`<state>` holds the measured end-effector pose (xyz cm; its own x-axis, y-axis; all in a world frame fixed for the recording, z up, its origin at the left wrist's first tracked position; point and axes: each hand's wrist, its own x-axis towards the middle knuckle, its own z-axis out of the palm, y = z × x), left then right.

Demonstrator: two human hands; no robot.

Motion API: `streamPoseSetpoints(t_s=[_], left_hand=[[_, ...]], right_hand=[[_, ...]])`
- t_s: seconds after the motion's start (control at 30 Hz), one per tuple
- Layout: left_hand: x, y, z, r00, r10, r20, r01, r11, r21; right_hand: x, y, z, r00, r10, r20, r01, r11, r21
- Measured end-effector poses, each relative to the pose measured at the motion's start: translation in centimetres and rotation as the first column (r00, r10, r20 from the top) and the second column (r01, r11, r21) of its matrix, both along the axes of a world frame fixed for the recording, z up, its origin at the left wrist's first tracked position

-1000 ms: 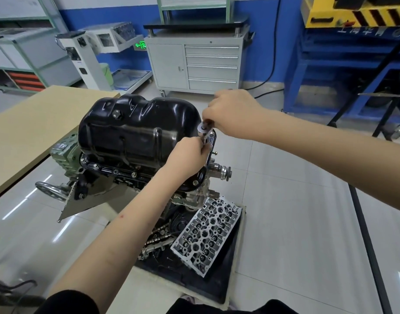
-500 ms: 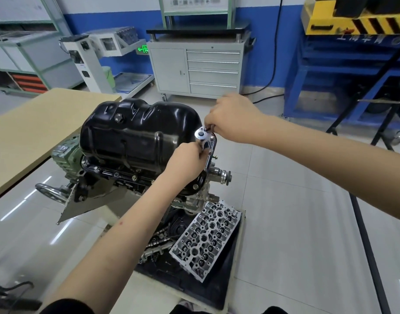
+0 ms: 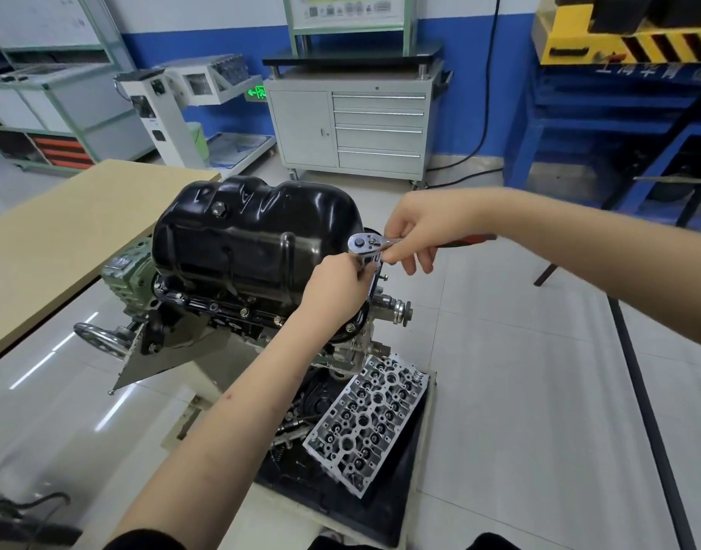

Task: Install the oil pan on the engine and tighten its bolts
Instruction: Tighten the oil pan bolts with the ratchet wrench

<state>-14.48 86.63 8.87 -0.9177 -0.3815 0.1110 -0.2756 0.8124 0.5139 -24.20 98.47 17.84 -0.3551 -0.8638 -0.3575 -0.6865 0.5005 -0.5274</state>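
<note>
Socket point(image 3: 367, 267) beneath ratchet point(image 3: 364, 244) hidden by hands point(image 3: 337, 285).

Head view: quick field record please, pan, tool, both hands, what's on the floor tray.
oil pan: black oil pan seated on top of the engine, which is mounted upside down on a stand
bolts: several visible along the near flange
tool: ratchet, head at the pan's right end, red handle under the right forearm
right hand: right hand grips the ratchet just behind its head
left hand: left hand holds below the ratchet head; what it pinches is hidden
floor tray: cylinder head lying in a black tray
</note>
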Motion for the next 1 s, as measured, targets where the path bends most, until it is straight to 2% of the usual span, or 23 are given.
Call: streamPoseSetpoints(t_s=[0.07, 0.17, 0.3, 0.4, 0.47, 0.57, 0.67, 0.73, 0.83, 0.9, 0.97, 1.0], left_hand=[[-0.2, 0.1, 0.1, 1.000, 0.002, 0.002, -0.002, 0.999, -0.032], [-0.2, 0.2, 0.0, 1.000, 0.016, -0.015, -0.017, 0.998, -0.058], [-0.1, 0.4, -0.2, 1.000, 0.011, -0.013, -0.012, 0.998, -0.065], [0.0, 0.1, -0.4, 0.999, 0.021, -0.028, -0.023, 0.998, -0.062], [0.2, -0.1, -0.3, 1.000, 0.015, -0.026, -0.016, 0.999, -0.039], [0.2, -0.3, -0.3, 0.999, -0.004, -0.042, 0.004, 1.000, -0.017], [0.2, -0.5, -0.5, 0.999, 0.000, -0.038, 0.000, 1.000, -0.007], [0.2, -0.6, -0.5, 1.000, -0.007, -0.011, 0.007, 1.000, 0.003], [0.4, -0.8, 0.5, 0.997, -0.052, 0.056, 0.050, 0.998, 0.035], [1.0, -1.4, 2.1, 0.975, -0.183, 0.129, 0.171, 0.980, 0.097], [1.9, -1.9, 4.5, 0.954, -0.291, 0.072, 0.267, 0.933, 0.242], [1.8, -1.8, 5.4, 0.962, -0.271, -0.007, 0.262, 0.922, 0.285]], right_hand=[[-1.3, 0.0, 0.8, 0.999, 0.033, 0.005, -0.033, 0.994, 0.101], [-2.8, -0.4, 1.4, 0.978, 0.068, -0.196, -0.036, 0.986, 0.160], [-3.3, -1.3, 1.2, 0.866, 0.087, -0.493, -0.121, 0.992, -0.036], [-3.3, -2.3, 0.7, 0.799, 0.089, -0.595, -0.189, 0.976, -0.108], [-3.4, -2.5, 1.0, 0.819, 0.071, -0.570, -0.143, 0.986, -0.082], [-4.1, -2.2, 1.7, 0.922, 0.084, -0.377, -0.024, 0.987, 0.162], [-4.9, -2.5, 1.7, 0.981, 0.075, -0.179, 0.003, 0.917, 0.400], [-5.1, -2.9, 1.8, 0.996, 0.055, -0.070, -0.014, 0.869, 0.494], [-5.2, -2.9, 1.7, 0.999, 0.053, 0.005, -0.048, 0.864, 0.501], [-5.7, -2.5, 1.3, 0.999, 0.031, 0.025, -0.039, 0.892, 0.451], [-6.1, -1.9, 0.9, 0.999, 0.012, 0.045, -0.029, 0.913, 0.406], [-6.1, -1.7, 0.7, 0.999, 0.014, 0.048, -0.032, 0.920, 0.391]])
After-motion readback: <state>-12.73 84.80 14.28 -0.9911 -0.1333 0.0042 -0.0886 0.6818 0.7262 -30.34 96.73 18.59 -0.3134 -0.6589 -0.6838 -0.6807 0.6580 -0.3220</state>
